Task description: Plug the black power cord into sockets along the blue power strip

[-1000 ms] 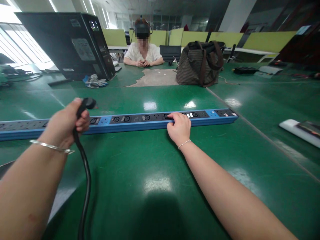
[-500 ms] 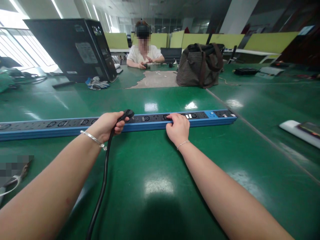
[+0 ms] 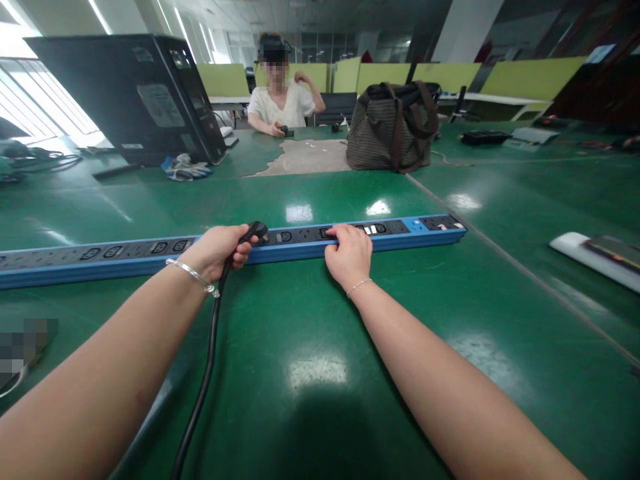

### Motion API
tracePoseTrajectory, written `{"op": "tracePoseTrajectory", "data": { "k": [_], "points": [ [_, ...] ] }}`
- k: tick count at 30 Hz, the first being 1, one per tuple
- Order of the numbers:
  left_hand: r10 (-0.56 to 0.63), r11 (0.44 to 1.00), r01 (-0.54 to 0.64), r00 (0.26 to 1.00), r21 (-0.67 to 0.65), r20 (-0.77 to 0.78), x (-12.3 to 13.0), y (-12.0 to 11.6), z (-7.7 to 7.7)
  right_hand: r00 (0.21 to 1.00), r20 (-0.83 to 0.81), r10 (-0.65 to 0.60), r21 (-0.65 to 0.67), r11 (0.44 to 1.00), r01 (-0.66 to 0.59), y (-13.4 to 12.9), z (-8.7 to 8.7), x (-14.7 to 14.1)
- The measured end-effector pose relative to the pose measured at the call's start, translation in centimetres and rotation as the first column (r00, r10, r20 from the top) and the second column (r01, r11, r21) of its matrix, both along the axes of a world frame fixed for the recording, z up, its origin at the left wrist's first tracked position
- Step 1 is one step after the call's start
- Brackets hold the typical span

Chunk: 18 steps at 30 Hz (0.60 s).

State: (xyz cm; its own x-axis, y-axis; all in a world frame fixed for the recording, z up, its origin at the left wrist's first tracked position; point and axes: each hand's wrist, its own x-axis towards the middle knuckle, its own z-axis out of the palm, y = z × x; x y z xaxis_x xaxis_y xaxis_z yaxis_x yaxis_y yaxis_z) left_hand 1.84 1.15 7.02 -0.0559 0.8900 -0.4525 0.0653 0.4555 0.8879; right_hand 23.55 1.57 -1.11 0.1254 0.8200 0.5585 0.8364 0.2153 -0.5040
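A long blue and black power strip (image 3: 290,253) lies across the green table, its row of sockets facing up. My left hand (image 3: 218,251) is closed around a black power plug (image 3: 257,231), holding it just over the strip's middle. From the plug a thick black cable (image 3: 209,360) hangs down past my wrist toward the bottom of the view. My right hand (image 3: 350,255) rests on the strip to the right of the plug, fingers curled over its top and thumb at a socket. Its fingers partly cover the sockets there.
Beyond the strip stand a black computer tower (image 3: 120,100), work gloves (image 3: 185,167) and a brown striped bag (image 3: 393,130). A person (image 3: 283,103) sits across the table holding a small dark object. A white and black device (image 3: 600,257) lies at right.
The view has shifted slightly, while both my hands keep their places on the plug and the strip. Across the table, the person has raised one arm toward the head.
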Motion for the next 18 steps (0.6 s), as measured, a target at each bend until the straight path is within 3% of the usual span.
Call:
{"op": "tracePoseTrajectory", "data": {
  "k": [10, 18],
  "points": [
    [0.026, 0.997, 0.004, 0.928, 0.078, -0.372, 1.1, -0.2, 0.4, 1.000, -0.008, 0.004, -0.003, 1.000, -0.004, 0.1, -0.2, 0.0],
    [0.035, 0.997, 0.000, 0.898, 0.079, -0.438, 1.9, -0.6, 0.7, 1.000, -0.012, 0.008, 0.005, 1.000, -0.008, 0.1, -0.1, 0.0]
  ]
}}
